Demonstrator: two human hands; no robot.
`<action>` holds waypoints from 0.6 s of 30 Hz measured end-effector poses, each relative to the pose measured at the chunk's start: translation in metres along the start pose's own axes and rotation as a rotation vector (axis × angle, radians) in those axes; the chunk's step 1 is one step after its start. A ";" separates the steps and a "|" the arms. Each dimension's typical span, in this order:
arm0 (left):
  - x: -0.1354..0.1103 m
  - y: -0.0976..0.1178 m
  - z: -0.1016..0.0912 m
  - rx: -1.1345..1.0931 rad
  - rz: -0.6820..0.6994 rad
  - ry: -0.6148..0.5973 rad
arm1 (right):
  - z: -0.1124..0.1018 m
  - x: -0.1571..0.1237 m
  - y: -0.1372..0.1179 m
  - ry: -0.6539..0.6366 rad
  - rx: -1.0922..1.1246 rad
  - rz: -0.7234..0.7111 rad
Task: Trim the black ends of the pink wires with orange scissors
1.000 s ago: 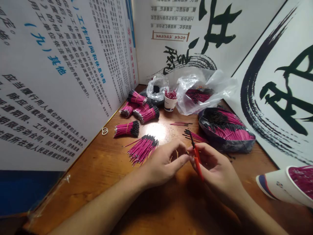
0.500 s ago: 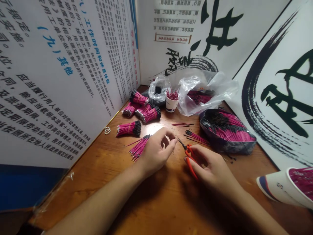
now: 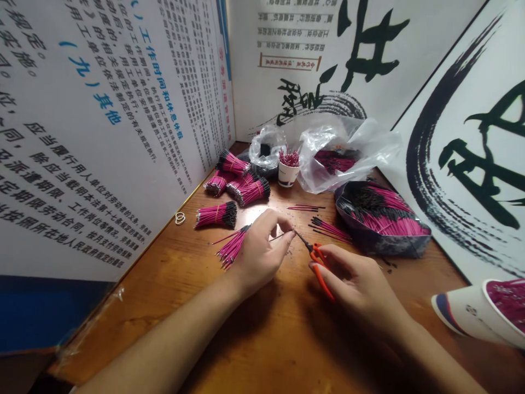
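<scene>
The left hand point(image 3: 262, 254) has its grip pressed together, thumb and forefinger pinching a thin wire point(image 3: 283, 236) above the wooden table point(image 3: 426, 287). The right hand point(image 3: 353, 279) closes around a pair of orange-handled scissors point(image 3: 319, 265), their dark tips just beside the left fingertips; whether the blades are open is too small to tell. A loose fan of magenta wires point(image 3: 232, 249) lies just beside the left hand, and a smaller loose bunch point(image 3: 330, 231) sits above the scissors. Dark clippings point(image 3: 291, 254) are scattered on the table near the hands. Several banded bundles with black ends point(image 3: 215, 215) are stacked or set down toward the back corner, with a rubber band point(image 3: 179, 218) lying apart. From how things lie, only part of the wire looks bundled: far more is left loose in a dark bag point(image 3: 379, 219), a clear plastic bag point(image 3: 348, 158) and a paper cup point(image 3: 502, 306) lying on its side at the right edge
</scene>
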State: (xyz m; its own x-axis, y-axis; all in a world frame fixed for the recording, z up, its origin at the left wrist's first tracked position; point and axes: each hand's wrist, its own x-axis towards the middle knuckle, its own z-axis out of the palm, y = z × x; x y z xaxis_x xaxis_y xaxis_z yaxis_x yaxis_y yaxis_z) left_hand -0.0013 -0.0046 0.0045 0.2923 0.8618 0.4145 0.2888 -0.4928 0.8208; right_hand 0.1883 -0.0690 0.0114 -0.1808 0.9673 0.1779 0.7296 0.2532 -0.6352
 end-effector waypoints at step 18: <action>-0.004 0.000 0.003 -0.322 -0.159 -0.120 | 0.000 -0.002 0.000 -0.015 0.021 0.008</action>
State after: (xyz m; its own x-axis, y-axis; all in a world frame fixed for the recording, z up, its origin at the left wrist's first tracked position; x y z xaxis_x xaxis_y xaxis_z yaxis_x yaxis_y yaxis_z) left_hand 0.0002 -0.0083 0.0021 0.3768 0.8951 0.2385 0.0431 -0.2742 0.9607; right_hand 0.1883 -0.0707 0.0109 -0.1845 0.9695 0.1617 0.7172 0.2452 -0.6523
